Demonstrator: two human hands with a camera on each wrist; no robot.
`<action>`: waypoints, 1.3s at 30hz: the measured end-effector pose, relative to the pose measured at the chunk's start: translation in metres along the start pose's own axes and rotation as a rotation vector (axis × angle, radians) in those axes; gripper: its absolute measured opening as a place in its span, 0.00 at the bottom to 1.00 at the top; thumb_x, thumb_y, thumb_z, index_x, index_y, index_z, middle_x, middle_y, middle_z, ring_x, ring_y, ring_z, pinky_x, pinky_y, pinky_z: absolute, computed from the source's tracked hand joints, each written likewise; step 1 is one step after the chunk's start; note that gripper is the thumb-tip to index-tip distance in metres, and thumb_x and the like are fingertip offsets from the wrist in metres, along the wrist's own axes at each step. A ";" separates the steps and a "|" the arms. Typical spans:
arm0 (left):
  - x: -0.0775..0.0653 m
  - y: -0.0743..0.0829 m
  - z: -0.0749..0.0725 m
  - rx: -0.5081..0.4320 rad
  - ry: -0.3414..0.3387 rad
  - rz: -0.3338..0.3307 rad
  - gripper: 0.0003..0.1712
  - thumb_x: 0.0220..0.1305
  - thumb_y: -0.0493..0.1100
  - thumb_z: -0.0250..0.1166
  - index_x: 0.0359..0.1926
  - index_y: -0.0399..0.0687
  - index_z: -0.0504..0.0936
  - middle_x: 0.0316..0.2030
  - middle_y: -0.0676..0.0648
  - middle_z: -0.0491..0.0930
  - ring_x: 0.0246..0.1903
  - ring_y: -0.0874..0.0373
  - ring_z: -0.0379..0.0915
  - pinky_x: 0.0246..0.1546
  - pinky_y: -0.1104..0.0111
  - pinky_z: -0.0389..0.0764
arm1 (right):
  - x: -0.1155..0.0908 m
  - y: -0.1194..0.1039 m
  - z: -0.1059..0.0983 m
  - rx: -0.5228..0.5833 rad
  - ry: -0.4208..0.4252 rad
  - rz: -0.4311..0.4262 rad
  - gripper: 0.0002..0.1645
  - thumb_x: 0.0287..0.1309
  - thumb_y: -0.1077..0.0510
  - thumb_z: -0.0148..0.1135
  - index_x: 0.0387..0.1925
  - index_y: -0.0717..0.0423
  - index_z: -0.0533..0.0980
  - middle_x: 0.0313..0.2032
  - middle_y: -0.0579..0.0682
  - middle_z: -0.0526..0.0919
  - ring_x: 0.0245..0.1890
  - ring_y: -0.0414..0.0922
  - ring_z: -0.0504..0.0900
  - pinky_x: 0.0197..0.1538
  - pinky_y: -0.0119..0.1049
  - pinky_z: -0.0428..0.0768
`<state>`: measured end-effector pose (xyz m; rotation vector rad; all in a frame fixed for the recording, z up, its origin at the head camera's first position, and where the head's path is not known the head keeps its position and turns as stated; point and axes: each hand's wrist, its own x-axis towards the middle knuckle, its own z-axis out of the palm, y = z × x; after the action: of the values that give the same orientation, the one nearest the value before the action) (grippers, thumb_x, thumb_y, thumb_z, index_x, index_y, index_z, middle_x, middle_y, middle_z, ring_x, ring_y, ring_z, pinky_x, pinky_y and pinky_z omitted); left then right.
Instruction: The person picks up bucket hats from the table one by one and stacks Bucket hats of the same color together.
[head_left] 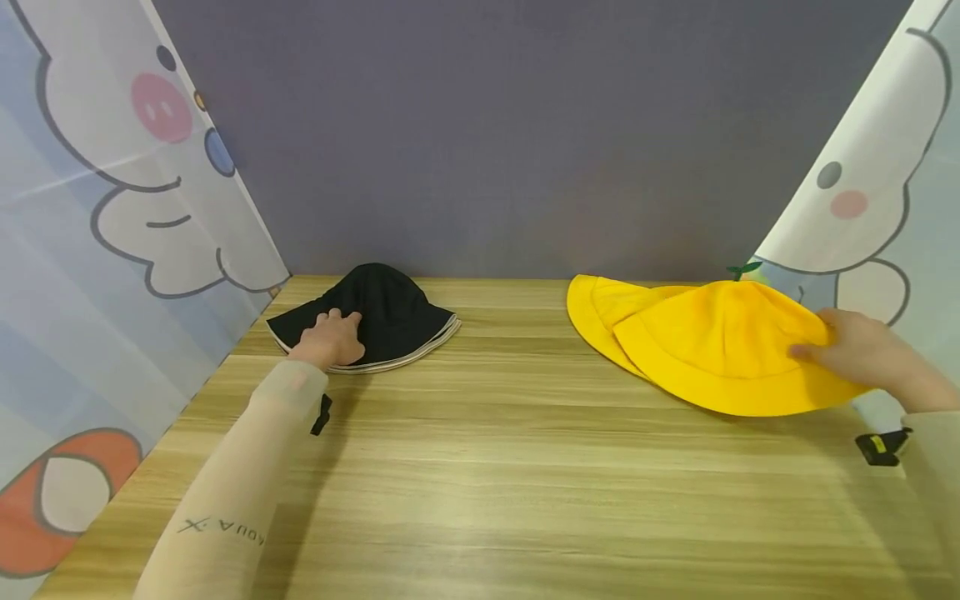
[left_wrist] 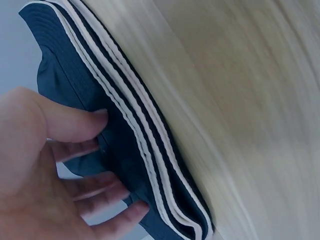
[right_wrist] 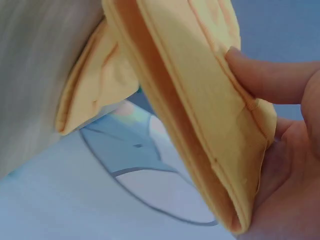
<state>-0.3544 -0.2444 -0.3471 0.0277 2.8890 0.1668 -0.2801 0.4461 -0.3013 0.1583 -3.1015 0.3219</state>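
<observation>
Black bucket hats [head_left: 397,308] with light-edged brims sit stacked at the back left, brim down. My left hand [head_left: 330,337] rests on their near left side. In the left wrist view its thumb and spread fingers [left_wrist: 132,212] touch the dark cloth above the piped brims [left_wrist: 135,100]. At the right, my right hand [head_left: 862,350] grips a yellow bucket hat [head_left: 720,342] topped with a green sprout. Its thumb presses the near side in the right wrist view, the other fingers partly hidden behind. This hat is tilted, partly covering another yellow hat [head_left: 596,312].
A wood-grain table [head_left: 480,483] lies beneath, with a grey panel [head_left: 510,142] along its back. Sheets printed with cartoon animals [head_left: 67,250] stand at both sides. Dark straps show under both wrists, one of them a black wrist device [head_left: 881,447].
</observation>
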 end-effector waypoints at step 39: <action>-0.016 0.131 0.033 -0.410 -0.036 0.500 0.39 0.75 0.54 0.61 0.75 0.37 0.60 0.69 0.35 0.67 0.68 0.42 0.66 0.65 0.50 0.71 | 0.024 -0.150 0.068 0.245 0.090 -0.307 0.18 0.68 0.52 0.67 0.41 0.61 0.70 0.20 0.47 0.61 0.20 0.44 0.62 0.25 0.35 0.63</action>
<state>-0.3298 -0.1107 -0.3599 0.6663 2.6937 0.8281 -0.2892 0.2841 -0.3368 0.5977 -2.8775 0.6721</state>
